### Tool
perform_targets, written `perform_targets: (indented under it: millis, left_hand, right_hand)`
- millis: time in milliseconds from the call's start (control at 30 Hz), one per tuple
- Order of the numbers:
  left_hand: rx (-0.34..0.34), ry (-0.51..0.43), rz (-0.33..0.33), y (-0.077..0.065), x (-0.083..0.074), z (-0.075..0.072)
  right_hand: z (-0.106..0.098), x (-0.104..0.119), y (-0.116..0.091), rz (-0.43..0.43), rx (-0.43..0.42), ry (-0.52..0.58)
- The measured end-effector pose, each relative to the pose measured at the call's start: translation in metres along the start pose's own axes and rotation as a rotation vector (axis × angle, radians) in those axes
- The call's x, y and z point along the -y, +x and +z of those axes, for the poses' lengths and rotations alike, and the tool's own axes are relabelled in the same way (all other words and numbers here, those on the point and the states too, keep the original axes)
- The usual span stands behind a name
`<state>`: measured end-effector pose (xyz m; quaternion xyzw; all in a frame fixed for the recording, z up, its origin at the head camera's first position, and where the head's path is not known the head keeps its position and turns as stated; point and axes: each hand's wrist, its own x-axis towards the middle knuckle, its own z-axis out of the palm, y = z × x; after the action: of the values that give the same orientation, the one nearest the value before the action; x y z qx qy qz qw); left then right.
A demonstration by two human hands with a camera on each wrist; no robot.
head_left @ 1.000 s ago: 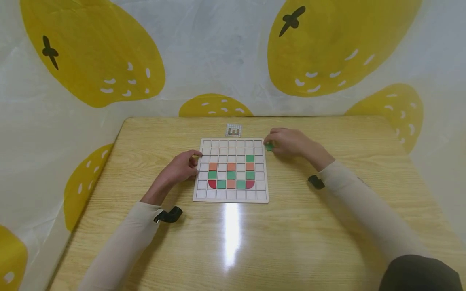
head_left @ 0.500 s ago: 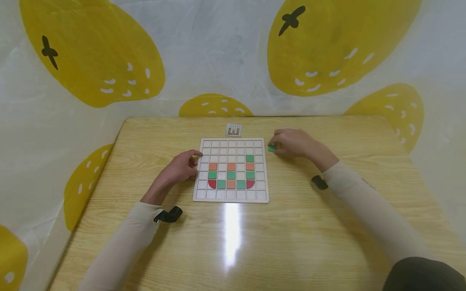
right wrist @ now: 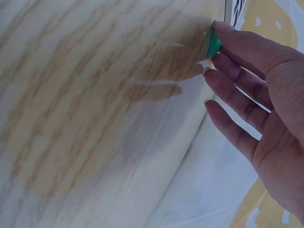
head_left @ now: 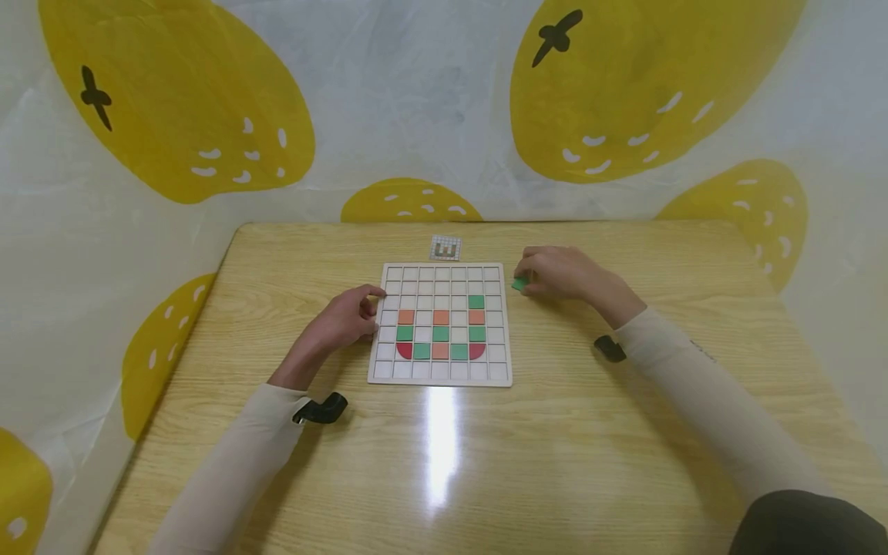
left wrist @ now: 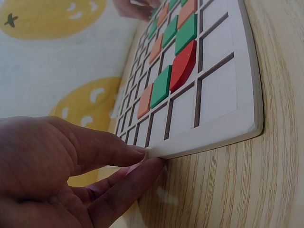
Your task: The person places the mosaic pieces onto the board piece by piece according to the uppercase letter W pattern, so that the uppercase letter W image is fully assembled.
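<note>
A pale wooden grid board [head_left: 438, 372] lies on the table, bearing green and orange square tiles and two red tiles with a rounded corner. At its left edge my left hand [head_left: 347, 316] holds the rim; in the left wrist view thumb and finger meet at the board's edge [left wrist: 199, 148]. Just past the board's upper right corner, my right hand [head_left: 558, 271] pinches a small green tile [head_left: 519, 284]. The right wrist view shows that green tile [right wrist: 214, 43] between thumb and index finger, close over the tabletop, the other fingers spread.
A small pattern card [head_left: 445, 248] with a printed grid figure lies behind the board. The wooden table [head_left: 555, 462] reaches a white wall covering [head_left: 416, 100] with yellow fruit prints. Dark wrist-worn devices [head_left: 322, 409] hang below both sleeves.
My right hand has drawn slightly away from the board to the right, the green tile in its fingers. The left hand and the tiles on the board stay where they were.
</note>
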<state>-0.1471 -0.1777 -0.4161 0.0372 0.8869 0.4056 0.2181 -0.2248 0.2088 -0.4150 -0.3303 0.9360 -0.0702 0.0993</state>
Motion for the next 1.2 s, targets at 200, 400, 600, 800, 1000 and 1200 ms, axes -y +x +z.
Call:
perform_targets:
  millis: [200,400,600,800,1000,1200]
  left_hand:
    - [0.000,-0.009,-0.009,0.000,-0.001,-0.001]
    - [0.000,-0.003,-0.010,0.000,0.000,0.000]
    - [-0.006,0.009,-0.003,0.001,0.001,0.001]
    - [-0.011,0.013,-0.003,0.000,0.001,0.001]
    - [-0.008,0.009,-0.013,0.000,0.001,0.001]
    - [-0.006,-0.001,-0.017,0.001,0.001,0.001]
  right_hand:
    - [0.003,-0.003,0.000,0.000,-0.001,0.009]
    - [0.002,-0.003,0.000,0.024,0.000,0.052]
    - [-0.001,-0.002,0.003,0.013,-0.022,0.076]
    - [-0.008,0.000,0.005,-0.055,-0.045,0.094]
    - [-0.015,0.004,0.008,-0.099,-0.025,0.141]
    - [-0.022,0.011,0.012,-0.149,-0.016,0.146]
